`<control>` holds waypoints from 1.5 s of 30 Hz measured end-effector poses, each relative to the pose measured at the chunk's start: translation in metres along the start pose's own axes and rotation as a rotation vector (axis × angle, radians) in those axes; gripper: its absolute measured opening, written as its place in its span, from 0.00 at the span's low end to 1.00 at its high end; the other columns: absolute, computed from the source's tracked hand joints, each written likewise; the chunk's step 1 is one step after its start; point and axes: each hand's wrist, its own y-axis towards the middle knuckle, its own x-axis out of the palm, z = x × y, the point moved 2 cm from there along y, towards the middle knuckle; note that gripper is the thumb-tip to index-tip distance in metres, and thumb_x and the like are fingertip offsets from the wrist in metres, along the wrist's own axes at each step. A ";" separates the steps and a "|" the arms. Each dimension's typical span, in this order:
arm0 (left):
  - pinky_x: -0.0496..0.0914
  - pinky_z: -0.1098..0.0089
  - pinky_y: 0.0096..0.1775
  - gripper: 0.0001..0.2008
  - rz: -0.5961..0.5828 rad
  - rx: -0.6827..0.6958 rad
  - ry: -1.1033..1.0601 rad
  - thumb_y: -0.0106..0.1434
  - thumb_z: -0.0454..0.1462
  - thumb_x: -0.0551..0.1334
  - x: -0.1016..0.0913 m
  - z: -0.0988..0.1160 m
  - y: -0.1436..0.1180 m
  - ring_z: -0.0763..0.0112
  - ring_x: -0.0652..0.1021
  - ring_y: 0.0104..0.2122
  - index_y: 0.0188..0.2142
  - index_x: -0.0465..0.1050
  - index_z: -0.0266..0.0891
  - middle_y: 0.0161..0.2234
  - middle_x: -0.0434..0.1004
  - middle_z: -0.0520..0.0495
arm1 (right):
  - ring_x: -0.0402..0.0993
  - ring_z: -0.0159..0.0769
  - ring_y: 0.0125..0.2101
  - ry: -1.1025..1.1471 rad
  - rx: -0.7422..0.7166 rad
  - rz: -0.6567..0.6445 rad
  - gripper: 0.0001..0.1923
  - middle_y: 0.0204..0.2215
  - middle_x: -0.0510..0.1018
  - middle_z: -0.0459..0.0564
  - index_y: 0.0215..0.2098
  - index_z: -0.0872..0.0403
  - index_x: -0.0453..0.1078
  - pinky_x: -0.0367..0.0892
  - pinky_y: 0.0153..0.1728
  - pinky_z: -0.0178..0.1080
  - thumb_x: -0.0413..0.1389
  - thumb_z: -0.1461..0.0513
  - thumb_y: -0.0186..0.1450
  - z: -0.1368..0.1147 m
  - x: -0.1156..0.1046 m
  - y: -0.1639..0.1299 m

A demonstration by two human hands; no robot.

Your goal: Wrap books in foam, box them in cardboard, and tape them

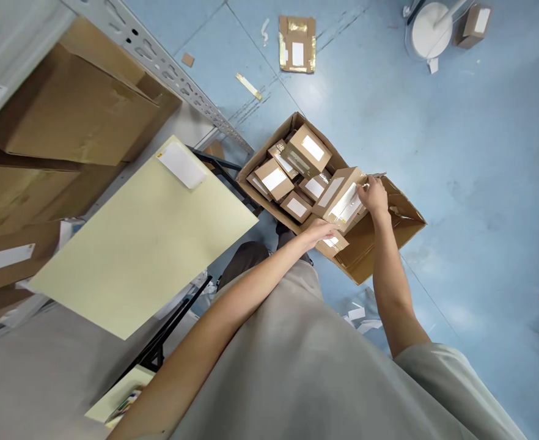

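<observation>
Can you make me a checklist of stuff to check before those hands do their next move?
1. Both hands at the labelled box: ok, left hand near its lower end, right hand near its upper end.
2. Big carton open at the top: ok, smaller boxes show inside.
3. Firm grip: cannot tell, some fingers are hidden.
4. Label readable: cannot tell, too small here.
5. Floor free of litter: not ok, paper scraps lie near the carton.
</observation>
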 end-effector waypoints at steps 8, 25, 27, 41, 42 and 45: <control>0.79 0.57 0.63 0.09 0.009 -0.062 -0.137 0.65 0.33 0.77 0.014 0.032 0.001 0.54 0.85 0.59 0.41 0.80 0.38 0.62 0.84 0.32 | 0.77 0.67 0.64 0.138 0.038 0.211 0.39 0.72 0.68 0.78 0.76 0.59 0.63 0.73 0.65 0.67 0.54 0.43 0.77 -0.011 -0.017 0.010; 0.77 0.68 0.47 0.33 0.092 0.173 -0.382 0.54 0.19 0.71 -0.131 -0.011 -0.135 0.65 0.86 0.48 0.57 0.86 0.41 0.64 0.84 0.34 | 0.86 0.57 0.55 0.186 -0.323 -0.030 0.30 0.61 0.84 0.72 0.66 0.60 0.77 0.77 0.63 0.58 0.53 0.47 0.79 -0.142 0.017 -0.066; 0.76 0.68 0.44 0.31 0.117 0.248 -0.523 0.54 0.17 0.72 -0.151 -0.021 -0.156 0.65 0.86 0.47 0.54 0.86 0.41 0.61 0.86 0.35 | 0.86 0.58 0.55 0.159 -0.427 -0.081 0.31 0.59 0.86 0.71 0.65 0.59 0.78 0.78 0.61 0.57 0.53 0.45 0.79 -0.179 0.021 -0.083; 0.75 0.75 0.43 0.31 0.526 0.985 -1.319 0.53 0.18 0.67 -0.313 -0.224 -0.380 0.73 0.83 0.43 0.54 0.85 0.41 0.58 0.86 0.41 | 0.89 0.53 0.52 0.095 -1.264 -0.608 0.30 0.60 0.87 0.63 0.62 0.51 0.79 0.85 0.53 0.54 0.55 0.39 0.77 -0.468 0.149 -0.413; 0.74 0.76 0.42 0.32 0.540 1.039 -1.376 0.53 0.18 0.67 -0.323 -0.247 -0.397 0.74 0.83 0.43 0.54 0.85 0.41 0.57 0.86 0.42 | 0.89 0.53 0.53 0.086 -1.311 -0.648 0.29 0.60 0.87 0.63 0.61 0.50 0.80 0.85 0.53 0.54 0.56 0.39 0.77 -0.480 0.162 -0.442; 0.74 0.75 0.39 0.32 0.580 1.207 -1.535 0.54 0.18 0.69 -0.345 -0.318 -0.445 0.75 0.83 0.42 0.55 0.83 0.42 0.54 0.86 0.45 | 0.89 0.54 0.54 0.023 -1.425 -0.770 0.26 0.59 0.88 0.61 0.60 0.48 0.81 0.85 0.55 0.56 0.58 0.41 0.76 -0.506 0.203 -0.523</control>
